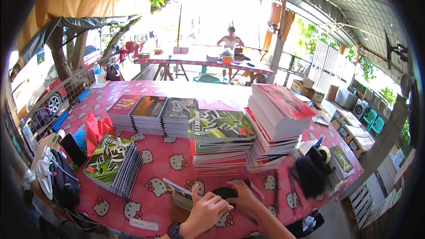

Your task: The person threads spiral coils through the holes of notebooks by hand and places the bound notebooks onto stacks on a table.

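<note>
A thick booklet with pale page edges (180, 198) leans on the pink, cat-patterned tabletop (159, 163), close to the middle of the near edge. Its long axis runs aslant, one end toward the far left corner, the other toward the near edge, where it meets the left hand (210, 206). That hand, dark-watched at the wrist, has its thumb raised and its fingers bent toward the right; whether they pinch anything cannot be told. The right hand (243, 194) arches over a dark, rounded object (225, 193), its fingers curved and somewhat spread; how firmly they grip is hidden.

Toward the left edge stands a slanting stack of green-covered, spiral-bound notebooks (113, 161). A tall stack of red-covered books (281, 110) rises right of centre. A blurred bundle of black bristly strands (309, 175) lies near the right edge, beside a pale tape roll (324, 154).

Below the near right corner, a black open container (319, 222) holds crumpled white material (308, 222). Brown cardboard cartons (353, 135) sit beyond the right edge, their contents indistinct.
</note>
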### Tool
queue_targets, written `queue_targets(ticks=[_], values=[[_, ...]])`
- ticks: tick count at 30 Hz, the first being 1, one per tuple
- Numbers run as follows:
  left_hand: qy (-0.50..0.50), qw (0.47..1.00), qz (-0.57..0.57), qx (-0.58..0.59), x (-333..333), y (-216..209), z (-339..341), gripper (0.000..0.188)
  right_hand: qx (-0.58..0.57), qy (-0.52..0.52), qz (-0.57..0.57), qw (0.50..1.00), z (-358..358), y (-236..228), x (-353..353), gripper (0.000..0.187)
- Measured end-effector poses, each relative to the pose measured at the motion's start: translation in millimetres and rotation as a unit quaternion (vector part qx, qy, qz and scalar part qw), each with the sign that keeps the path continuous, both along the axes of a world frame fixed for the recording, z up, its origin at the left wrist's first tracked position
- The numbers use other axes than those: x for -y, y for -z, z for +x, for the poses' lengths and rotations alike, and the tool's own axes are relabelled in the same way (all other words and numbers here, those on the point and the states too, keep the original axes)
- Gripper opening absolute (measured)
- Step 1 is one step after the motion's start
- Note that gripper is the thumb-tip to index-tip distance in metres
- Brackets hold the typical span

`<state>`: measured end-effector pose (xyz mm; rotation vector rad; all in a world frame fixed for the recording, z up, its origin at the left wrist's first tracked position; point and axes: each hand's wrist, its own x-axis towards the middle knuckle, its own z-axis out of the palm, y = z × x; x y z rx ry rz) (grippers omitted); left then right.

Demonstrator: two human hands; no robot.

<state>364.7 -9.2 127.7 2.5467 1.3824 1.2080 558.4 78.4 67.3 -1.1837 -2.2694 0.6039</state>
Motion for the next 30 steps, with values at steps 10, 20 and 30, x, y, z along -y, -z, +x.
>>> queue_targets(ticks=[10,20,30], values=[[0.031,0.998,-0.033,0.039,5,-24,-3,0.011,0.042,-0.016,0.070,0.997,29,37,27,0.056],[0.048,0.994,-0.046,0.081,0,-24,-2,0.008,0.101,-0.047,0.003,0.994,-2,15,9,0.069],[0.055,0.996,-0.039,0.056,0,-17,-2,0.010,-0.240,0.048,-0.063,0.968,11,15,-63,0.021]])
